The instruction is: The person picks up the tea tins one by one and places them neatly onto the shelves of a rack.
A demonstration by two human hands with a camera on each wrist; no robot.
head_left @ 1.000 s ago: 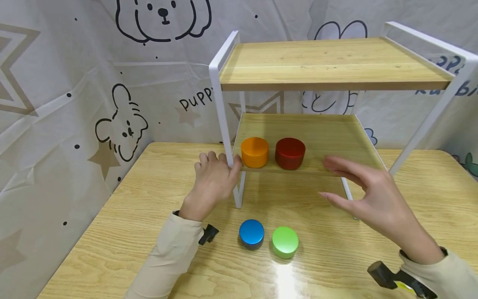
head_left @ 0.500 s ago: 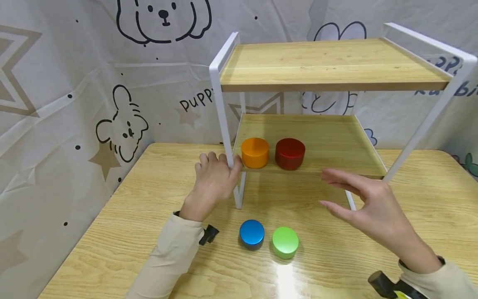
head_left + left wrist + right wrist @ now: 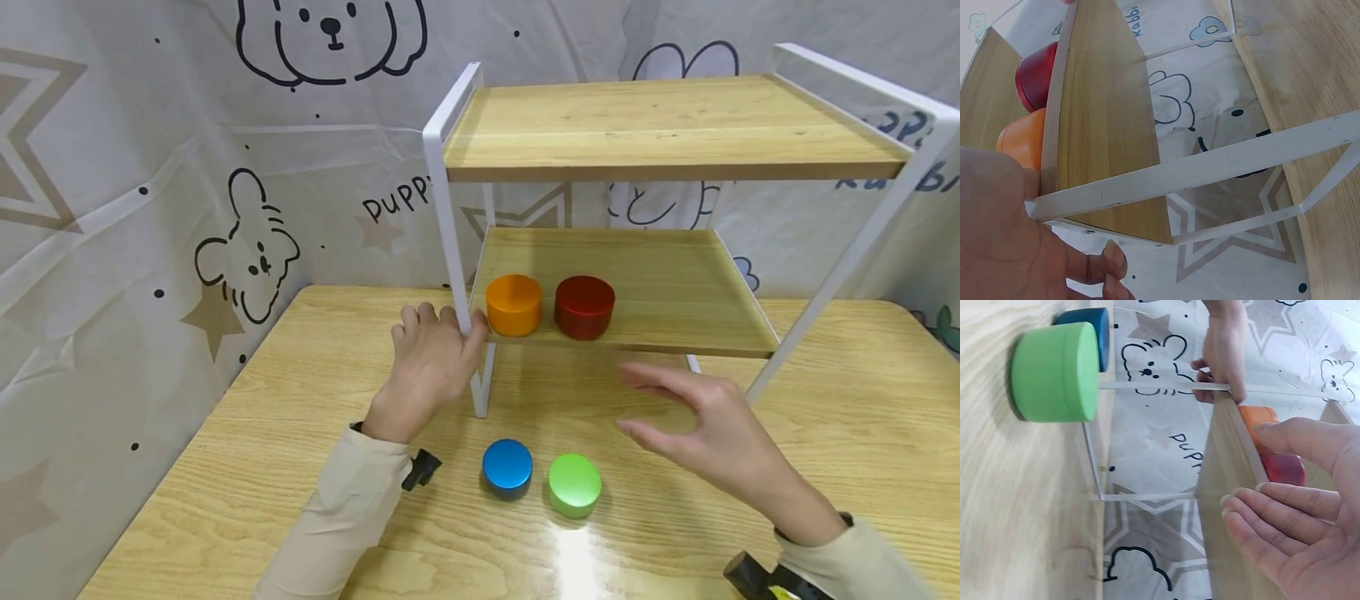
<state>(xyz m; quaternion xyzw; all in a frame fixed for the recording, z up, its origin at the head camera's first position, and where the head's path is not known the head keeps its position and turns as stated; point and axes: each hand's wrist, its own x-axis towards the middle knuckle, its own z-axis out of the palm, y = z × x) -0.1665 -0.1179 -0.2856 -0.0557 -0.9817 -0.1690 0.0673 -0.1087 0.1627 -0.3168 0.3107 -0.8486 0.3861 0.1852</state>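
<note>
My left hand [image 3: 432, 362] grips the white left front post [image 3: 448, 225] of a two-tier shelf rack at its lower board [image 3: 675, 283]; its thumb lies inside the post, its fingers outside. On that board, near the left front, stand an orange round lidded tin [image 3: 513, 305] and a dark red one [image 3: 584, 307], side by side. A blue tin [image 3: 507, 468] and a green tin [image 3: 574, 485] stand on the table before the rack. My right hand [image 3: 705, 417], fingers and thumb spread apart and holding nothing, hovers right of the green tin, in front of the lower board.
The rack's upper board [image 3: 667, 125] overhangs the lower one, with a slanting white right post [image 3: 840, 258] beside it. A wooden table [image 3: 285, 467] bears everything. Behind hangs a pale printed cloth [image 3: 360, 125].
My right hand has come down and leftward, away from the lower board's right side and closer to the green tin. The left hand and the tins have stayed where they were.
</note>
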